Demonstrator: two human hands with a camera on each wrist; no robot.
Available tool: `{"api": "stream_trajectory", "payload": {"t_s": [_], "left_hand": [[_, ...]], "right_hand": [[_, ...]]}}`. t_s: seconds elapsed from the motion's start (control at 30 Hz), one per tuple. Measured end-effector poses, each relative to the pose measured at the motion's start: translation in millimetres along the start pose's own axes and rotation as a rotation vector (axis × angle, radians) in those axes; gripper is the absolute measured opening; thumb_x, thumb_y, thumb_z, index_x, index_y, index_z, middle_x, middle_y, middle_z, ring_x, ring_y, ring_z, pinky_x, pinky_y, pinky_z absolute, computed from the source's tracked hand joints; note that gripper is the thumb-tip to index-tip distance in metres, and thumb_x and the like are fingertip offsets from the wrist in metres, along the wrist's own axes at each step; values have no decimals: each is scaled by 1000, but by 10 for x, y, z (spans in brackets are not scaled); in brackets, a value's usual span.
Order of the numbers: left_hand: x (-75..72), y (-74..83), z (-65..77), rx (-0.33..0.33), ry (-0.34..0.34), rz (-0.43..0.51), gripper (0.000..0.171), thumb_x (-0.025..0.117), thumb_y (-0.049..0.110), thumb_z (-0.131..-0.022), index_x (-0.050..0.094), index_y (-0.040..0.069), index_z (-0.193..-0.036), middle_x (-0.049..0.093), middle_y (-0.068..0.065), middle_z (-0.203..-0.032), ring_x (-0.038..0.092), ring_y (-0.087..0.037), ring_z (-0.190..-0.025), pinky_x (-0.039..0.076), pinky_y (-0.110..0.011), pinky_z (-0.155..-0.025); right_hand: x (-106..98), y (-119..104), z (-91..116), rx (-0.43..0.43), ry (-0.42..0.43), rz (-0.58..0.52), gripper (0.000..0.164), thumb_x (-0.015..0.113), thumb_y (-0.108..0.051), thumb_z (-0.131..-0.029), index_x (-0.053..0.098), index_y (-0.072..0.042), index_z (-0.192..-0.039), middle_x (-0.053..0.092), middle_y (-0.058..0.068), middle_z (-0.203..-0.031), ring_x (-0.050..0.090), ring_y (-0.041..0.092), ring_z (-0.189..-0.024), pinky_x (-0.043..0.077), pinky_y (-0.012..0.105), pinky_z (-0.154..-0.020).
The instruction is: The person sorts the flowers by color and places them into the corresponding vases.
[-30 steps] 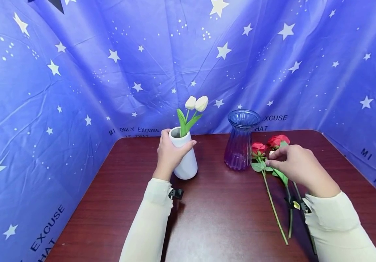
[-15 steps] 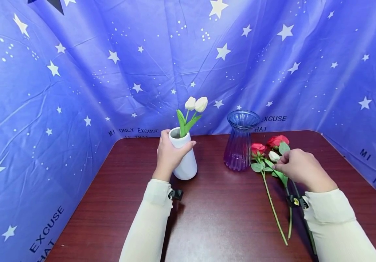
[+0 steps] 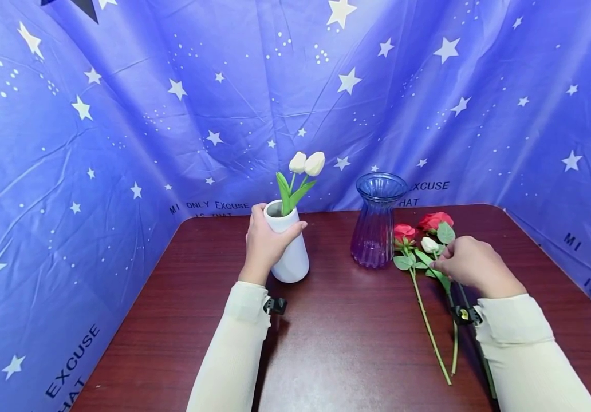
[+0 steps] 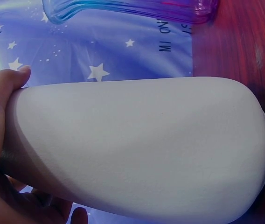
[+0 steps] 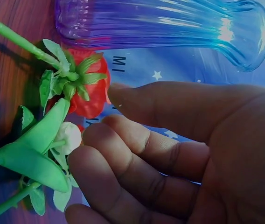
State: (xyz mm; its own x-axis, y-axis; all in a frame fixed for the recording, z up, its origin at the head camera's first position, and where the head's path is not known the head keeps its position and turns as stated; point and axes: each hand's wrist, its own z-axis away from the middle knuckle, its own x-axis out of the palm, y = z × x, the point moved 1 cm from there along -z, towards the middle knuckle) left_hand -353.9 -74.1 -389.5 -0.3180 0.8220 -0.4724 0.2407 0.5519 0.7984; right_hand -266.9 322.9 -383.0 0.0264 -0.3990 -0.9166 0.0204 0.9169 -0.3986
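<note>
My left hand [image 3: 267,243] grips the white vase [image 3: 291,260] near its rim, thumb across the front. Two white tulips [image 3: 306,164] with green leaves stand in that vase. In the left wrist view the vase's smooth body fills the middle. On the right, my right hand [image 3: 473,264] hovers by a lying white tulip [image 3: 429,245], its fingers loosely bent. The right wrist view shows a gap between thumb and fingers with nothing held; the tulip's green leaves [image 5: 34,154] lie just beyond the fingertips. Beside that tulip lie two red roses [image 3: 405,233], stems pointing toward me.
A blue-to-purple glass vase [image 3: 375,229] stands upright between the white vase and the roses. The dark red wooden table [image 3: 326,337] is bordered by a blue star-printed curtain [image 3: 254,86]. Black straps with small devices sit on both wrists.
My right hand has drawn back slightly toward me from the white tulip, leaving its bloom more visible. The left hand and white vase have stayed in place.
</note>
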Motion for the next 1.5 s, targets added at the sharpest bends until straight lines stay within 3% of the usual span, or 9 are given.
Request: {"api": "stream_trajectory", "payload": {"t_s": [0.23,0.53,0.9,1.5], "left_hand": [[5,-17,-5,9,1,-4,96,85,67,-68,43,16,-137,59,-3,-122,62,-29,-108,50,-51,-93],[2,-11,-2,5,-4,2,94,85,67,-69,44,17,-137,59,-2,-122,61,-28,-108,49,-51,-93],[1,-12,4,9,3,-1,95,85,67,-68,43,16,-137,58,-3,-122,61,-29,-108,49,-51,-93],[9,-25,-4,4,1,-3,93,85,67,-69,44,18,-136,58,-1,-121,61,-28,-108,49,-51,-93]], "right_hand": [[26,75,-4,68,-23,40,36,74,-40,-87,56,-19,-64,48,-4,-59,46,18,-60,33,35,-53],[33,216,-11,105,-75,57,35,76,-41,-85,64,-9,-79,63,10,-74,60,30,-72,46,44,-56],[121,234,-35,63,-48,60,34,75,-34,-84,60,-12,-63,58,2,-55,57,23,-57,41,37,-53],[190,298,-51,114,-134,-19,30,75,-33,-85,63,-7,-78,63,3,-54,63,19,-52,45,35,-58]]}}
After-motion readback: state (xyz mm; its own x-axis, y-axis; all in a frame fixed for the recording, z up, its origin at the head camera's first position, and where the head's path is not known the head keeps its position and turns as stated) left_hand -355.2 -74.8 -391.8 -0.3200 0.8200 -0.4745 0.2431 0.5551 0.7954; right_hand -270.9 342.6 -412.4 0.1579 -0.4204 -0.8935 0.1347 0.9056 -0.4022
